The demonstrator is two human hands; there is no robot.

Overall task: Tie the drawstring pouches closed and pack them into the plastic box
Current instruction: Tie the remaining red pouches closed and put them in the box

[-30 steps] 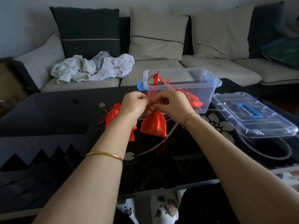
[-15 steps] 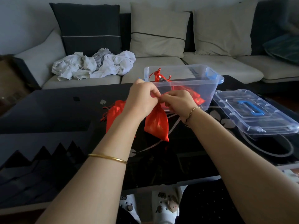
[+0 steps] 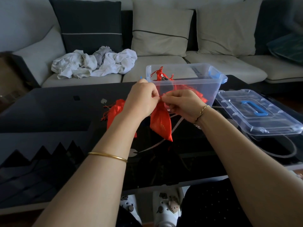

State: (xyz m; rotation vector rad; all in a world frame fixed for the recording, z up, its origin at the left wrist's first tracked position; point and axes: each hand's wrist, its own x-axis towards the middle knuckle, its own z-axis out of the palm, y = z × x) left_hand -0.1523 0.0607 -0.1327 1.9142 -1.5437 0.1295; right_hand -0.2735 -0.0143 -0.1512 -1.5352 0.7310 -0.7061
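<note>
Living room: grey sofa (image 3: 164, 63) at the back with dark and beige cushions, and crumpled white laundry (image 3: 91, 63) on its left seat. In front is a black glass table (image 3: 49, 108) with a pale flower pattern.

The clear plastic box (image 3: 205, 89), with blue latches, stands open at the far middle of the table. Its lid (image 3: 246, 122), with a blue handle, lies flat on the table just right of the box.

Both hands meet in front of the box's near wall.
- Left hand (image 3: 142, 100): fingers curled, thumb and forefinger pinching the neck of the held pouch (image 3: 161, 123).
- Right hand (image 3: 182, 104): also curled, pinching the same neck from the other side. It probably has the drawstring, but the cord is too thin and too covered by fingers to confirm.
- The held pouch is red and hangs below the two pinches, with its bottom corner pointing down and to the right.

Spare pouches (image 3: 116, 112), also red, lie on the table left of the held one. They are partly behind the left forearm, with red cords trailing off to the left.

Inside the box, a packed pouch (image 3: 159, 75) stands near the left end, its cord ends poking above the rim. More red fabric shows through the wall behind the right hand.

There is a gold bangle (image 3: 108, 155) on the left forearm and a thin bracelet (image 3: 202, 110) on the right wrist. White clogs (image 3: 168, 208) with charms show below the table's near edge.
</note>
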